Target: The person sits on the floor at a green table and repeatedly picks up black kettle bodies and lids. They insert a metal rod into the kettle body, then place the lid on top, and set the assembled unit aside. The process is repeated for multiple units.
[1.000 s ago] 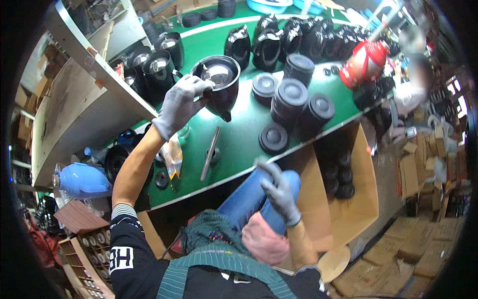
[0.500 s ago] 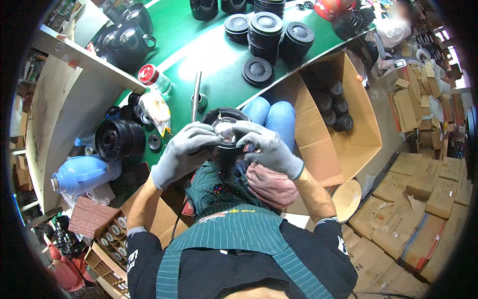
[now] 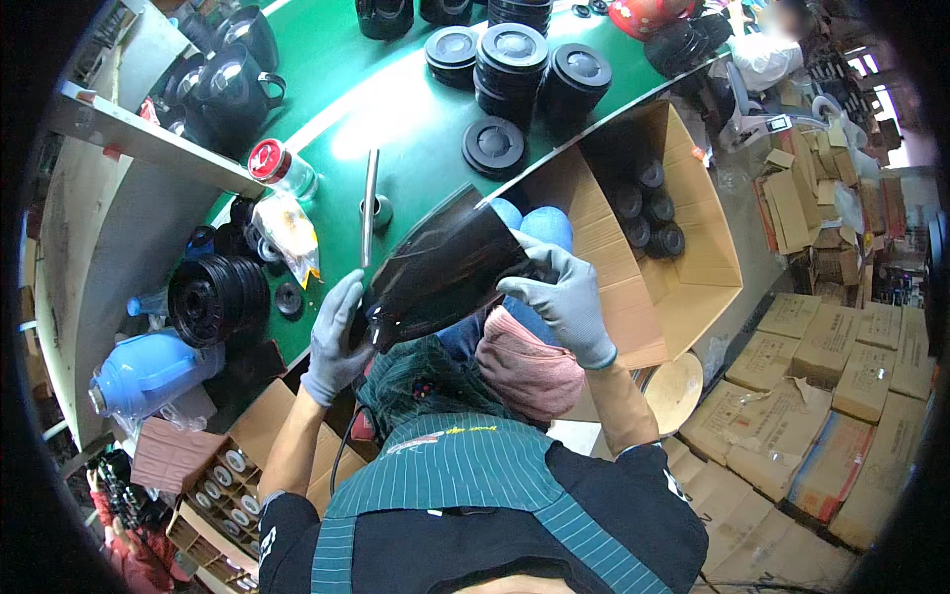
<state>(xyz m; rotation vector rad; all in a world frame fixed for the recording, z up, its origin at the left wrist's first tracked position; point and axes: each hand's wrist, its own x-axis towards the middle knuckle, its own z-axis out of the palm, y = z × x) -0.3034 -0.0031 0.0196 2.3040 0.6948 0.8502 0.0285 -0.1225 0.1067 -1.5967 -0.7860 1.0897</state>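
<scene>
Workbench seen from above. The table, smooth, green and reflective, crosses the upper view, a white line along it; at right, brown cardboard cartons cover the floor. An open carton, flaps spread, stands beside the table's near edge and contains round black pieces. The apron is dark green cloth with pale stripes.

The jug, glossy, black and tapered, lies tilted in the air above the lap, before the table edge, its wide end toward upper right. Right hand, gray-gloved: fingers and thumb closed on the jug near its wide end. Left hand, likewise gloved: half open, fingers nearly straight, cupped against the narrow end; how firmly it grips cannot be told.

Smaller items: blue plastic flask, rounded; ridged stack of black discs; clear jar with red lid; slender metal rod. Print on the cartons and yellow lettering on the apron are indistinct.
</scene>
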